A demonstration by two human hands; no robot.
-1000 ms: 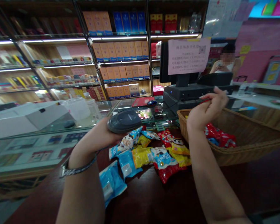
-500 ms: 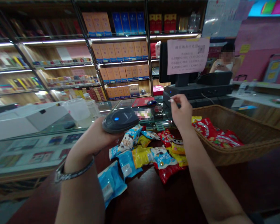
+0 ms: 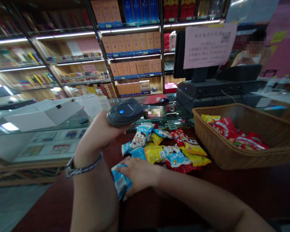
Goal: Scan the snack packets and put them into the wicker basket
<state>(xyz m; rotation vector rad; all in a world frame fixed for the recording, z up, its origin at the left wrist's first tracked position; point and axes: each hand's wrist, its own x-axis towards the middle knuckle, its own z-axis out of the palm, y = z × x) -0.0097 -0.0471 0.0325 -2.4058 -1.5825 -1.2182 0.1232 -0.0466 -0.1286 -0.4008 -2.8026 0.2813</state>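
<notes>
My left hand [image 3: 100, 130] is wrapped round a dark barcode scanner [image 3: 127, 114] with a lit blue light, held above the counter. My right hand [image 3: 141, 174] reaches across to a blue snack packet [image 3: 120, 180] at the near left of the pile. Its fingers lie over the packet and its thumb is at the near edge. Beyond it lie a yellow packet [image 3: 154, 153], a blue-and-white packet with a cow picture [image 3: 175, 156], and several other blue, yellow and red packets, some overlapping. Part of the pile is hidden behind my right hand.
A wicker basket [image 3: 222, 158] holding red and yellow packets stands at the right. Behind are a monitor [image 3: 178, 54] with a paper notice [image 3: 209, 46] and a person [image 3: 252, 53]. A white box [image 3: 43, 114] sits on the glass counter at the left.
My right hand has come down from near the monitor stand to the blue packet at the near left. My left hand still holds the scanner. The view has shifted slightly.
</notes>
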